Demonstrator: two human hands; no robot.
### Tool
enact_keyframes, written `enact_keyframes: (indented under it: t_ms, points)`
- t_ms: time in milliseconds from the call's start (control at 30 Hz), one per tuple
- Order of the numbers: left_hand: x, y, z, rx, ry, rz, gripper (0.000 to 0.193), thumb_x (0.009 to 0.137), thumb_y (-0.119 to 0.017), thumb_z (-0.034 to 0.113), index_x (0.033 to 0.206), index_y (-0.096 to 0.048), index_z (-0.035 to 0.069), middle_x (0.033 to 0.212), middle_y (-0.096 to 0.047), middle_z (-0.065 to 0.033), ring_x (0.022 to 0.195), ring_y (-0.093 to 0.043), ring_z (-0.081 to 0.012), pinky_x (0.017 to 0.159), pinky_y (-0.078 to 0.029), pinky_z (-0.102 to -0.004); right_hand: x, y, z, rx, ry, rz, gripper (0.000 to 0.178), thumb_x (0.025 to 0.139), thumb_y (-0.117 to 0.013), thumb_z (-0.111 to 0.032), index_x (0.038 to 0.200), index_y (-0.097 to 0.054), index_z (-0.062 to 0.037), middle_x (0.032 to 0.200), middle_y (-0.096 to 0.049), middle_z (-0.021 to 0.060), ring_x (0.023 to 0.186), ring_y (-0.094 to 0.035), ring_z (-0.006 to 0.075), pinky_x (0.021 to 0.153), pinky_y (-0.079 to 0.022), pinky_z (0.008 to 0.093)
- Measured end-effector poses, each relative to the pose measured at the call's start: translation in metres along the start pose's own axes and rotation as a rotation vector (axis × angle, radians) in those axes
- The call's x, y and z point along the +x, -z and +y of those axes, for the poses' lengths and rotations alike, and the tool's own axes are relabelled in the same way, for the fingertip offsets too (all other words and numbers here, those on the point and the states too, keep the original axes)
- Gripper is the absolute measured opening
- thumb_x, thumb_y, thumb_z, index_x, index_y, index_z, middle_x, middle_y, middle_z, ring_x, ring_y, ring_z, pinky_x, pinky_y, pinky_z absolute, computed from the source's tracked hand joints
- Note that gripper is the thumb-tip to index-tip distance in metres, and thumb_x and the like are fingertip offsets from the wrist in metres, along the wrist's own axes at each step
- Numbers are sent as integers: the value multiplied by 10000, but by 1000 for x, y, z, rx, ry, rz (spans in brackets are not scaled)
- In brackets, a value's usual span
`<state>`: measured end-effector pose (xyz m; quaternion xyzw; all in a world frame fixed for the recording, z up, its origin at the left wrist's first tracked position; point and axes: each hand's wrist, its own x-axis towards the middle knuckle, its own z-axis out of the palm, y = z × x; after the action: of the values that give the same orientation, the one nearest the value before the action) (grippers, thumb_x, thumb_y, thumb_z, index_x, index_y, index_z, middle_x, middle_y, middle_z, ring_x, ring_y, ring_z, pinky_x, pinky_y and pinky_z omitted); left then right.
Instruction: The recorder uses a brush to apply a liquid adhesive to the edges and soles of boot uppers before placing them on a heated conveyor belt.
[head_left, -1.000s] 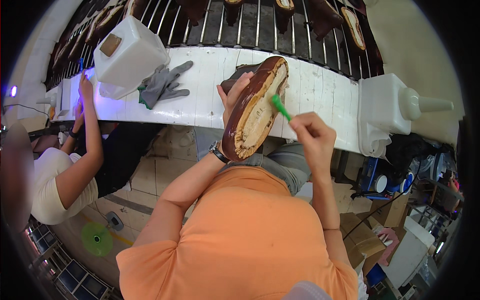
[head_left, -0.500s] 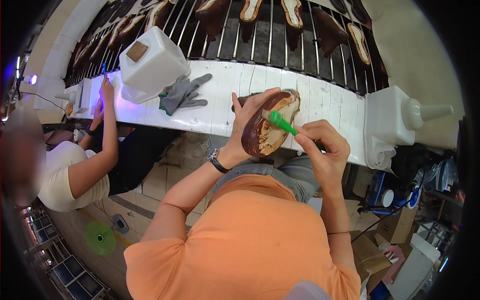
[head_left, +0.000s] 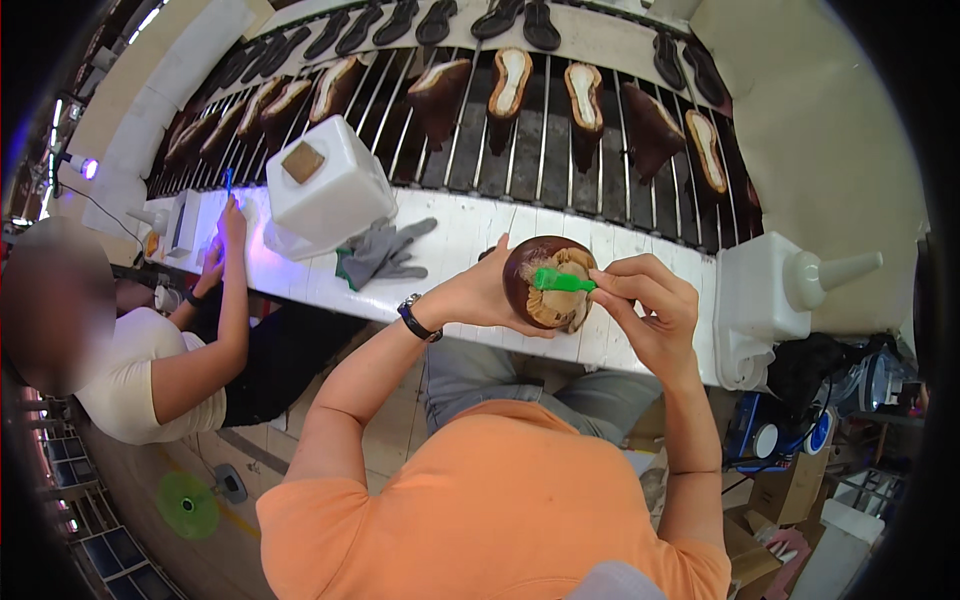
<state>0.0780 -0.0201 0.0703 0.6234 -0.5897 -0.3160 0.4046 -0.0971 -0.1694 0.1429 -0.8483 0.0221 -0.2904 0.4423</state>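
Note:
A glossy dark-brown shoe upper (head_left: 520,263) rests in my left hand (head_left: 478,294), toe end toward me and its pale, pleated underside turned up and to the right. The fingers of that hand wrap round its left side and are partly hidden behind it. My right hand (head_left: 652,305) pinches a green-handled brush (head_left: 563,280) between thumb and fingers. The brush's head lies against the upper's underside near the brown rim; its bristles are hard to make out. Both hands are above the near edge of the white bench.
A grey glove (head_left: 388,250) lies by a white plastic container (head_left: 333,185) on the white bench (head_left: 480,225). Another white container with a spout (head_left: 765,285) stands right. Behind runs a rack of metal rods (head_left: 545,150) bearing several shoe uppers, with black soles beyond. A co-worker (head_left: 165,370) works at left.
The shoe upper has tipped so its toe end faces me more. My right hand and brush have moved slightly lower, the brush now lying nearly level. The whole view has shifted, showing more of the rack.

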Motion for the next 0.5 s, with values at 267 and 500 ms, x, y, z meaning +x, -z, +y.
enact_keyframes:
  t_ms: [267,500]
  points:
    - [56,51,-11,-267,-79,-387,695,634,-871,165,1214,-527,-5,1101,-640,-79,1000,-581,-158,891,-483,-299,68,31,16,-459,351,-56,116,745,-728,-135,836,-685,-76,787,-627,15,653,-609,183,534,-478,291]
    - [87,65,-37,-277,-41,-610,718,625,-874,129,1243,-532,3,1178,-622,-103,1082,-569,-162,948,-456,-306,84,52,23,-291,115,-211,137,772,-718,-180,797,-669,-54,735,-597,46,611,-601,222,549,-459,322]
